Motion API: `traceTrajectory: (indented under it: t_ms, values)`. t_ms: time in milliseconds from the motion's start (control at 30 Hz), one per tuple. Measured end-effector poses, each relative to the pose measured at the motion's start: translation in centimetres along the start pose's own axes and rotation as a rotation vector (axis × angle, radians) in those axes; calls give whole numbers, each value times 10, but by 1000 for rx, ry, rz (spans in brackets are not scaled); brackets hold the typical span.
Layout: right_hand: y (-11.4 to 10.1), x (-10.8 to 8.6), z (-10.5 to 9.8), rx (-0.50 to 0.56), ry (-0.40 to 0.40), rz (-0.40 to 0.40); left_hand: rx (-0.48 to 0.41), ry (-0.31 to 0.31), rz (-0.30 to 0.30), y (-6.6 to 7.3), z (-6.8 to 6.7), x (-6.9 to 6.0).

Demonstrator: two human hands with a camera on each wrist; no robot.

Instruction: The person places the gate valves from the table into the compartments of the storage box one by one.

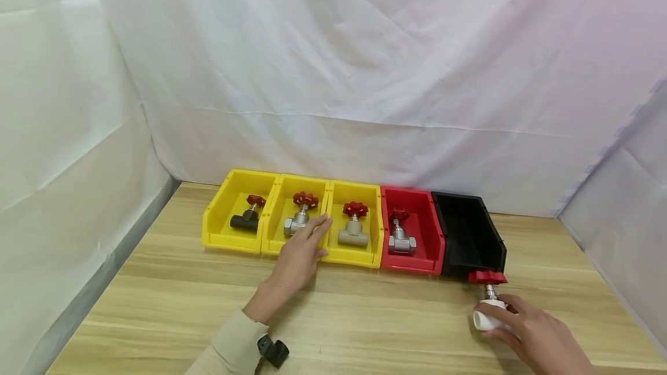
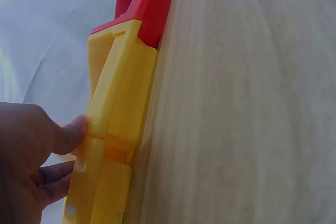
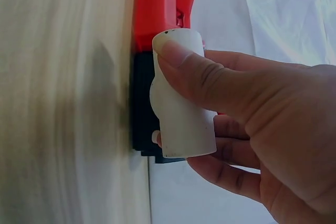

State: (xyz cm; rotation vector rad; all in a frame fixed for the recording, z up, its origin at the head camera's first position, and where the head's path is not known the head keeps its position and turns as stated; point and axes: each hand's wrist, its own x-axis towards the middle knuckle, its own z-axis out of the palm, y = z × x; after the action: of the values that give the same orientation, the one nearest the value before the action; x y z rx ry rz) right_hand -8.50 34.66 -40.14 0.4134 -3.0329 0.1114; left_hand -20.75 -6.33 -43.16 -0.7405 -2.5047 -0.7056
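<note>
My right hand [image 1: 544, 334] grips a white plastic valve with a red handwheel [image 1: 488, 278] in front of the black bin [image 1: 469, 236]. In the right wrist view, thumb and fingers close round the valve's white pipe body [image 3: 186, 114]. My left hand [image 1: 297, 262] rests on the edges where the middle yellow bin [image 1: 273, 245] and the right yellow bin [image 1: 359, 258] meet, its fingers extended. Close by it are a silver valve [image 1: 296, 223] in the middle bin and a beige valve [image 1: 353, 233] in the right one. In the left wrist view, the thumb touches the yellow rim [image 2: 97, 124].
The left yellow bin [image 1: 219, 236] holds a black valve [image 1: 245, 220]. A red bin [image 1: 414, 263] with another silver valve [image 1: 401, 243] stands beside the black bin. The bins form a row on the wooden table [image 1: 375, 323], before a white cloth backdrop [image 1: 365, 74].
</note>
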Motion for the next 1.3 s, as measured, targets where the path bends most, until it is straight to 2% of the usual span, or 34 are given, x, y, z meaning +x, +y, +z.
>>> traceTrajectory:
  t_ms: [300, 567, 867, 1167, 1300]
  values:
    - [-6, 8, -10, -14, 65, -66, 2, -11, -3, -1, -1, 0]
    - [-5, 16, -15, -30, 68, -58, 5, -13, -2, -1, -1, 0]
    - [4, 33, -18, 12, 203, -168, -10, -9, -7, 0, 0, -1]
    - [12, 52, -13, 2, 261, -199, 3, -5, -3, -1, 2, -1]
    - [12, 60, -12, 2, 262, -204, 7, -2, 0, -2, 1, -1]
